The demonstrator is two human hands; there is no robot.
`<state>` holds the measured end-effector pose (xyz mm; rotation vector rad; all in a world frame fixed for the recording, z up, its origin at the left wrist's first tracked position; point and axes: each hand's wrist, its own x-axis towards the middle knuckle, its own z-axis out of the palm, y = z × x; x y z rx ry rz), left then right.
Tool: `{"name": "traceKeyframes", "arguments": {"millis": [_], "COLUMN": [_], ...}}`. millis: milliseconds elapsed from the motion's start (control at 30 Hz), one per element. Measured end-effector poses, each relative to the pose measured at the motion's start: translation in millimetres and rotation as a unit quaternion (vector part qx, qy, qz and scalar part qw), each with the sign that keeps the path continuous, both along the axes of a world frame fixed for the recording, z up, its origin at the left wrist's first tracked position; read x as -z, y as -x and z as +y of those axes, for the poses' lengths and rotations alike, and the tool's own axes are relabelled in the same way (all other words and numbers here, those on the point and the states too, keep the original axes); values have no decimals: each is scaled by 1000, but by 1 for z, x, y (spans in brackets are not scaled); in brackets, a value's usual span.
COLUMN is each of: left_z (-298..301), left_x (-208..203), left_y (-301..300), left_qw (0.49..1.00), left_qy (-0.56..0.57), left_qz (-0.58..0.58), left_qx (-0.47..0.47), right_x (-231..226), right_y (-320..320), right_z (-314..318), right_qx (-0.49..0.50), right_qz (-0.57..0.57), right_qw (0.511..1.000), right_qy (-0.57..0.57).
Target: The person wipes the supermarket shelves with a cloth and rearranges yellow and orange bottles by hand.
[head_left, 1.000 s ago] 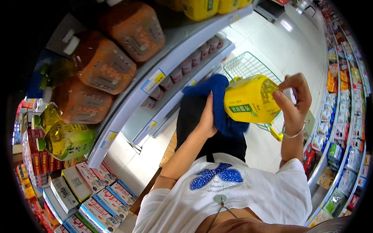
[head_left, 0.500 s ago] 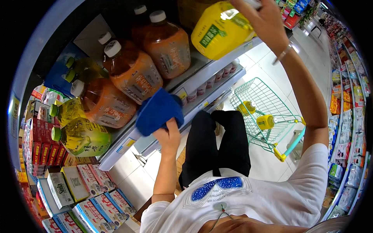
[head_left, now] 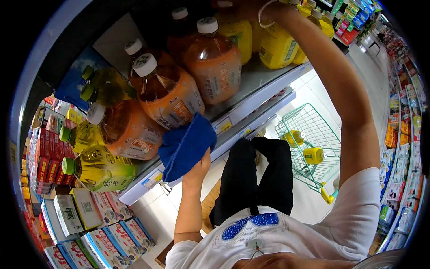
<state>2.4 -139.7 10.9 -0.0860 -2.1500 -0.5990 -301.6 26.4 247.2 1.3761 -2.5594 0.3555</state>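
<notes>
A blue cloth (head_left: 186,148) is bunched in my left hand (head_left: 204,167), whose fingers are wrapped round its lower edge. It hangs at the shelf's front edge, just before the large orange drink bottles (head_left: 172,96) with white caps. My right hand (head_left: 251,10) reaches deep into the shelf at the top of the view, a bracelet on its wrist. It is in shadow above a yellow bottle (head_left: 237,38); its fingers cannot be made out, nor whether they touch that bottle. Several more yellow bottles (head_left: 275,47) stand beside it, under my right forearm.
Green-capped bottles (head_left: 103,168) of yellow-green drink fill the shelf's left end. Below are stacked cartons (head_left: 107,246). A green wire shopping cart (head_left: 329,139) with two yellow bottles (head_left: 313,155) stands right of my legs. Packed shelves (head_left: 398,157) line the far right.
My right hand has moved left and deeper into the shelf, and the yellow bottle it held in front now stands among the others. The blue cloth stays in my left hand, slightly turned.
</notes>
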Motion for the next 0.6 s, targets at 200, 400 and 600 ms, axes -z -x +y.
{"name": "traceKeyframes", "arguments": {"millis": [200, 400, 600], "left_z": [-2, 2, -19], "left_x": [-5, -1, 36], "left_y": [2, 12, -15], "left_qw": [1000, 1000, 983], "left_qy": [24, -7, 103], "left_qz": [-10, -10, -77], "left_qx": [6, 19, -132], "right_x": [14, 20, 87], "right_y": [40, -30, -118], "right_z": [-2, 33, 132], "right_qx": [-40, 94, 101], "right_qz": [7, 179, 201], "right_qw": [998, 979, 958], "right_qy": [43, -13, 177]}}
